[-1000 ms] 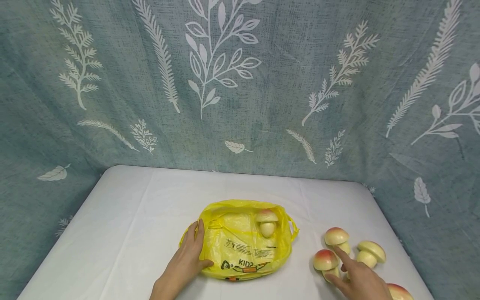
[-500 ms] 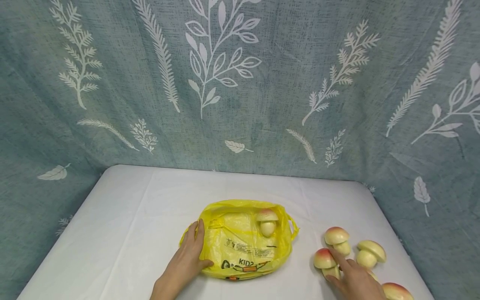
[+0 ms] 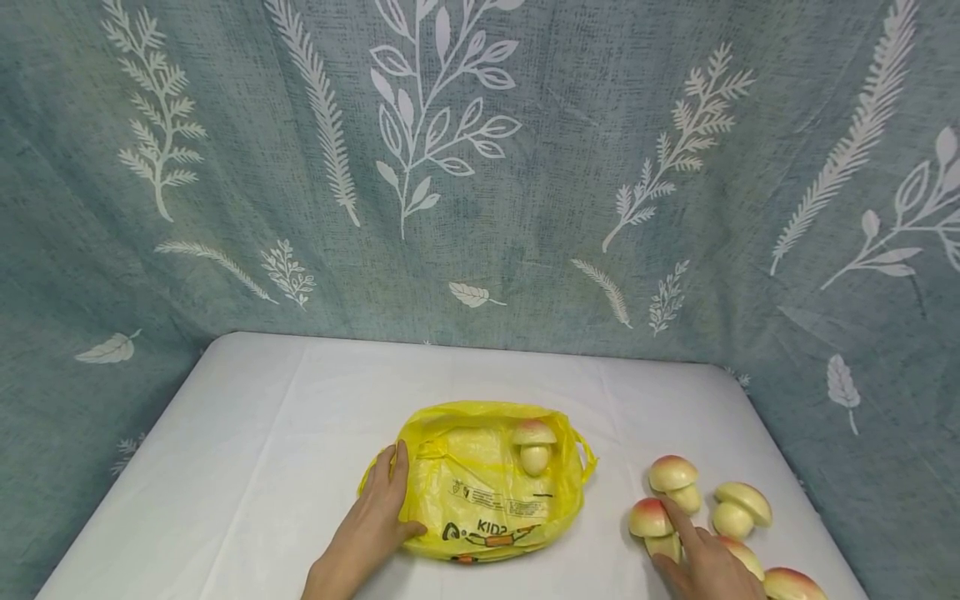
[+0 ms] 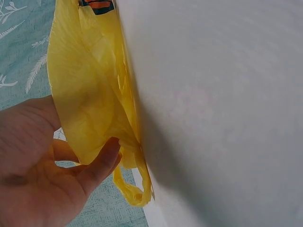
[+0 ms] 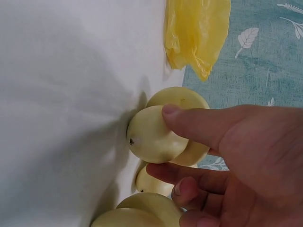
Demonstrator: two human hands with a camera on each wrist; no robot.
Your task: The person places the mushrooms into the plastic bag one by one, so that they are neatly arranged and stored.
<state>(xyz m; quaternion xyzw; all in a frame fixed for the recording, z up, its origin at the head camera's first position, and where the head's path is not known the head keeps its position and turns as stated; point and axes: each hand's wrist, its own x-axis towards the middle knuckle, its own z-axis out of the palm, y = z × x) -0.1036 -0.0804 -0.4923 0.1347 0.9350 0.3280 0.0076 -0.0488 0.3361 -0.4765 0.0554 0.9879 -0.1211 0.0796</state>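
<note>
Under right hand point(image 3: 708, 567): mushroom point(image 3: 651, 525), fingers pinching it; left hand point(image 3: 371, 529) flat on bag point(image 3: 487, 492).

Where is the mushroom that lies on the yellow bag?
In the head view, the mushroom lies on the upper right part of the yellow bag, near the table's middle, left of the loose mushrooms.
</note>
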